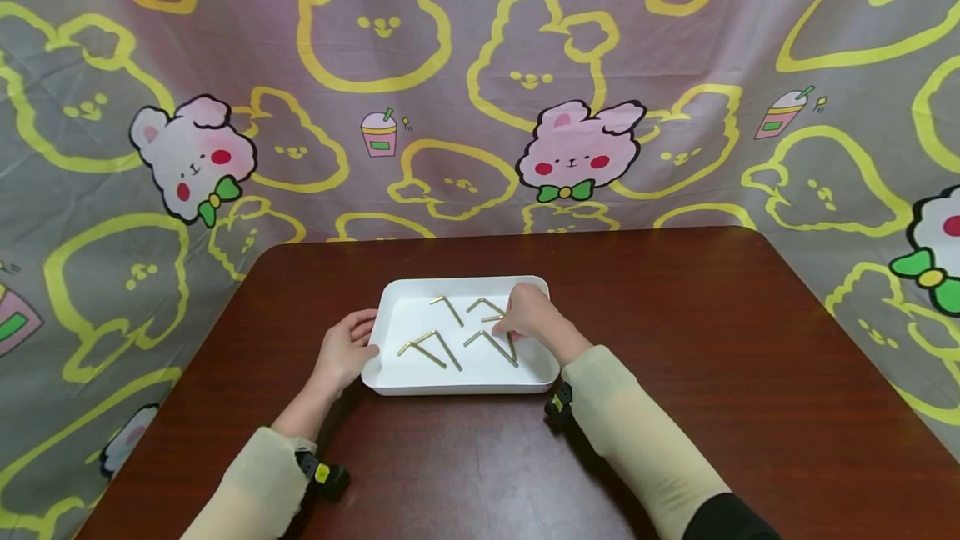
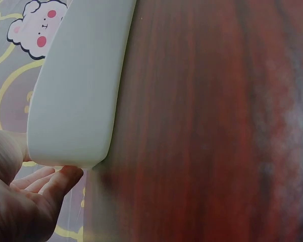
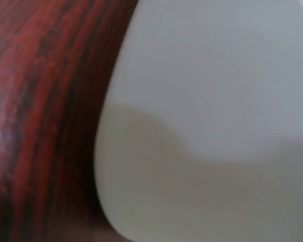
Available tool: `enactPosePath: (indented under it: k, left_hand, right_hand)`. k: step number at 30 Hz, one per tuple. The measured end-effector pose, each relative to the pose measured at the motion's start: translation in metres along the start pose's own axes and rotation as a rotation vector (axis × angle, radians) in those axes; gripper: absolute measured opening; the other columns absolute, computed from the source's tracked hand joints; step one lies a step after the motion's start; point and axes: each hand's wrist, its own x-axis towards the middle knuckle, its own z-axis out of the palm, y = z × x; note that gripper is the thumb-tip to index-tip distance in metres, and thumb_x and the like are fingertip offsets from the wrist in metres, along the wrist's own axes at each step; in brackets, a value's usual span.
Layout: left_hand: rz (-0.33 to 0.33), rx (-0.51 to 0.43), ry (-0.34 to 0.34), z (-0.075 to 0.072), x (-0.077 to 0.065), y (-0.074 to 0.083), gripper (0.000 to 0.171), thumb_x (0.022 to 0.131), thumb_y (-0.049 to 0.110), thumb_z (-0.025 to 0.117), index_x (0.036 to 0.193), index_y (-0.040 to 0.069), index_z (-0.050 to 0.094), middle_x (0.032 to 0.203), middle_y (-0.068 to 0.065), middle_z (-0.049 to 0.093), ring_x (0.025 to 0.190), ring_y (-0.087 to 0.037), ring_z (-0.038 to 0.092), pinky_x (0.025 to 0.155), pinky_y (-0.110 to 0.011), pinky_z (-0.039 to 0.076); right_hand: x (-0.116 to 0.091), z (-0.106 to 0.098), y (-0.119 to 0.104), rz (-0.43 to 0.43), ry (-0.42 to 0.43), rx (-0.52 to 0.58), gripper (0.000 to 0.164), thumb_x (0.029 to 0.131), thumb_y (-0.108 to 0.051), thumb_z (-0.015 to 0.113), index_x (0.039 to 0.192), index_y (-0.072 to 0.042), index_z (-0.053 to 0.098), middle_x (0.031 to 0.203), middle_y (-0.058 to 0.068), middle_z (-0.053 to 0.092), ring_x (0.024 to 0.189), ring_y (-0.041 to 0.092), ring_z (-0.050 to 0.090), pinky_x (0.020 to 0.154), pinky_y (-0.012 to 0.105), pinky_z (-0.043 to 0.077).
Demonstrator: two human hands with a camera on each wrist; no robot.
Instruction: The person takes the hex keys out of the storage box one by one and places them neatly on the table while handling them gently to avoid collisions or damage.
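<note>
A white rectangular tray (image 1: pixel 450 386) sits on the table with several brass-coloured L-shaped Allen keys (image 1: pixel 491 342) lying in it. My left hand (image 1: pixel 345 350) grips the tray's left end, thumb at the rim and fingers against the outer wall. In the left wrist view those fingers (image 2: pixel 65 179) touch the underside of the tray's corner. Over the tray's right part, my right hand (image 1: pixel 531 313) reaches down, fingertips pinching an Allen key near its bend; the fingers partly hide it. The right wrist view shows only the tray wall (image 3: pixel 207 101) and table, not the hand.
The dark red-brown wooden table (image 1: pixel 675 340) extends around the tray on every side. Behind it hangs a grey cloth (image 1: pixel 450 65) printed with yellow outlines and rabbit faces. Two Allen keys (image 1: pixel 435 348) overlap at the tray's front left; another Allen key (image 1: pixel 452 312) lies farther back.
</note>
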Motion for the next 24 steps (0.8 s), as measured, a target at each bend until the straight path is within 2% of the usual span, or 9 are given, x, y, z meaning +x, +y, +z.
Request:
enactPosePath:
  k: [14, 24]
  left_hand:
    - [-0.006, 0.002, 0.006, 0.0011, -0.0006, 0.0002, 0.054, 0.083, -0.016, 0.055, 0.136, -0.008, 0.045, 0.131, -0.033, 0.052, 0.121, -0.039, 0.052, 0.095, -0.047, 0.044]
    - [-0.029, 0.026, 0.014, 0.0023, 0.0000, 0.0005, 0.054, 0.085, -0.014, 0.056, 0.137, -0.005, 0.045, 0.133, -0.032, 0.051, 0.122, -0.039, 0.052, 0.094, -0.047, 0.044]
  right_hand:
    - [-0.0040, 0.0012, -0.0010, -0.043, 0.020, -0.058, 0.033, 0.073, -0.024, 0.085, 0.053, -0.007, 0.064, 0.042, -0.001, 0.055, 0.048, 0.014, 0.052, 0.053, 0.025, 0.039]
    - [-0.0014, 0.0030, 0.0006, -0.015, 0.035, -0.055, 0.032, 0.074, -0.019, 0.083, 0.052, -0.008, 0.062, 0.043, -0.001, 0.058, 0.045, 0.013, 0.056, 0.048, 0.025, 0.036]
